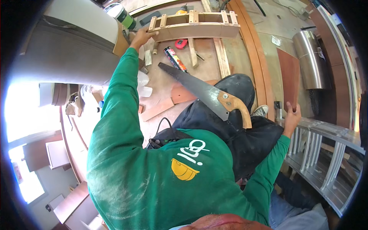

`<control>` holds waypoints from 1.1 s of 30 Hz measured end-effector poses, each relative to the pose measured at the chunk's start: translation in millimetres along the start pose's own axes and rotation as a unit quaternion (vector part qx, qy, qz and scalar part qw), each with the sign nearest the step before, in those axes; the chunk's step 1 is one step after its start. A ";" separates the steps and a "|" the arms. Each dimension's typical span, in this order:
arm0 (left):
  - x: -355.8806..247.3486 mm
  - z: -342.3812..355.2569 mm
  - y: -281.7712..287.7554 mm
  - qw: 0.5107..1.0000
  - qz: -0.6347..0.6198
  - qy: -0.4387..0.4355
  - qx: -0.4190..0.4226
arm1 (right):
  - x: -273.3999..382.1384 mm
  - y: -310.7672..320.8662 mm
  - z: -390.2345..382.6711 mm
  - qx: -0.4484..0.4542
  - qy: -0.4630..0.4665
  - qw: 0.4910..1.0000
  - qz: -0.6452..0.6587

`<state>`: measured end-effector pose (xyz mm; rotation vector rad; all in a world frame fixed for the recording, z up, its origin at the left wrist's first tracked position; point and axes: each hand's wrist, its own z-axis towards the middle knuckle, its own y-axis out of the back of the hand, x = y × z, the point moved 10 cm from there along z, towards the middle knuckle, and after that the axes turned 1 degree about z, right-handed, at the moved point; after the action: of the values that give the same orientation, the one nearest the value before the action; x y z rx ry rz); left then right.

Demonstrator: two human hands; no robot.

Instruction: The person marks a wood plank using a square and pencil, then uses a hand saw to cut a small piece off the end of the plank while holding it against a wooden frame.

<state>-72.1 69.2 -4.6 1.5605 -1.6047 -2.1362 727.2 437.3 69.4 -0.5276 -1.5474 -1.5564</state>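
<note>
My left hand (142, 37) reaches far forward, its fingers closed on the left end of a long, shallow wooden box (195, 32) with light cross slats along its top. Out to the right, my right hand (292, 119) grips the near end of a thin reddish-brown board (288, 76), thumb on its face. Across my dark trouser legs lies a handsaw (203, 90) with a wooden handle, touched by neither hand. Between the box and my knees are a red tape measure (181, 43) and a printed cartridge tube (175, 59).
An aluminium ladder (326, 132) lies at the right, below a shiny metal cylinder (312, 59). Brown planks (253, 50) run along the floor beside my knee. A large grey-white panelled block (73, 50) stands left, near a green-and-white bucket (122, 16). Reddish offcuts (158, 110) lie by my legs.
</note>
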 end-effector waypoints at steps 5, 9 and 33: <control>-23.9 -30.1 42.8 0.989 0.146 -0.019 -0.006 | 10.4 -27.1 1.3 0.018 0.014 0.999 0.041; -88.5 -99.5 48.2 0.988 0.000 -0.081 -0.129 | 11.7 -32.0 4.2 0.049 0.001 0.998 0.030; -20.8 -393.9 -108.3 0.982 0.130 0.004 0.136 | 50.8 -142.8 -15.0 0.300 0.053 0.948 -0.091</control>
<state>275.1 -141.8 -52.5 1.3235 -2.0407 -1.8381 590.0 390.1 23.1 0.0423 -1.9095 -1.1278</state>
